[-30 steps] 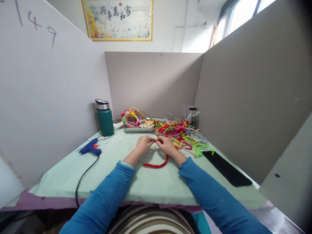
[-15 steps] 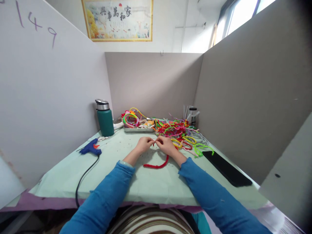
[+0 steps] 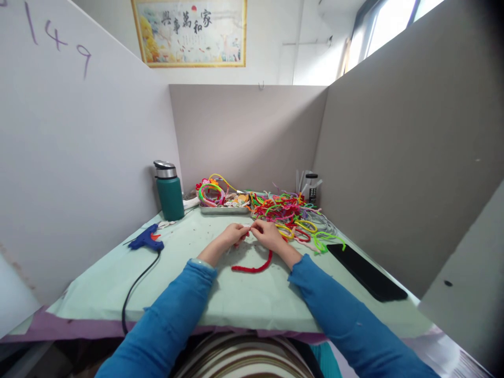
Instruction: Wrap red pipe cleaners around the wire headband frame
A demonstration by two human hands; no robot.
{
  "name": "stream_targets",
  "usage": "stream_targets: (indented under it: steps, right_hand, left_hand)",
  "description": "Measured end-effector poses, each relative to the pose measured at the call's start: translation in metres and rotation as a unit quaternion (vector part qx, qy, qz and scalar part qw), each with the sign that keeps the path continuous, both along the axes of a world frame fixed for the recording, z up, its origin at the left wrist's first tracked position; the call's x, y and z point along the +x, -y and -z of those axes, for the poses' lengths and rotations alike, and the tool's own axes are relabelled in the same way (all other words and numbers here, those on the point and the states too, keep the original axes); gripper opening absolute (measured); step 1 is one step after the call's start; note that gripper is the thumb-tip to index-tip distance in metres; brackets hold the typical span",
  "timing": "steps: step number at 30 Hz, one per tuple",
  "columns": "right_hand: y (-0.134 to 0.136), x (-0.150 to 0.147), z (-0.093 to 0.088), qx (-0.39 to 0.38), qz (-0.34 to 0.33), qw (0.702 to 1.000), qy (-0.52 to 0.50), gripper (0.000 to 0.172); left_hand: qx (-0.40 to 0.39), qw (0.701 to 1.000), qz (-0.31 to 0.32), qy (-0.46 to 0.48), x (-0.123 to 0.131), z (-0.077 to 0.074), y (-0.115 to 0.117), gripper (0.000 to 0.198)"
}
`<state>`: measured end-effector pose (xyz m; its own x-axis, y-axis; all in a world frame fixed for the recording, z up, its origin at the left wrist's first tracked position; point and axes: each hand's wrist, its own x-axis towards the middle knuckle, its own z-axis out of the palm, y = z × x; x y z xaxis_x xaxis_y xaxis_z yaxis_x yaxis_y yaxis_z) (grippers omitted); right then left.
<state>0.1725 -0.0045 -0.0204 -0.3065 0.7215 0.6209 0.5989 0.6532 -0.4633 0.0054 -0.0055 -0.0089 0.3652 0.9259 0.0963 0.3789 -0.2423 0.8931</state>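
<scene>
A red pipe cleaner [image 3: 252, 270] curves over the table in front of me and runs up under my right wrist. My left hand [image 3: 235, 234] and my right hand [image 3: 265, 233] meet at the fingertips above the table, both pinched closed. A bit of red shows at the left fingers, so the pipe cleaner's end seems to be between the two pinches; most of it is hidden by the fingers. Just behind my right hand lies a heap of coloured pipe cleaners [image 3: 281, 207].
A metal tray [image 3: 224, 210] with craft pieces and a looped band stands at the back. To the left are a green bottle [image 3: 170, 197] and a blue glue gun [image 3: 145, 239] with a black cord. A black flat object [image 3: 366, 273] lies right.
My left hand has turned slightly, and its fingers are more curled under. The short red end that hung below the fingertips is now mostly covered. My right hand stays nearly still.
</scene>
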Motion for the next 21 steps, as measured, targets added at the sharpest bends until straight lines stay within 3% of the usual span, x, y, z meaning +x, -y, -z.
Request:
stream_targets:
  steps: [6,14,21]
  right_hand:
    - [0.001,0.000,-0.002,-0.001,-0.021,1.000,0.002,0.018]
    - [0.001,0.002,-0.002,-0.009,-0.034,0.999,-0.003,0.021]
    - [0.000,0.003,-0.002,-0.010,-0.028,1.000,-0.001,0.020]
  left_hand:
    - [-0.047,0.998,0.018,0.031,-0.002,0.002,-0.003,0.034]
    - [-0.048,0.999,0.019,0.002,-0.002,-0.009,0.005,0.020]
    - [-0.031,0.999,0.040,-0.004,-0.004,-0.008,0.005,0.013]
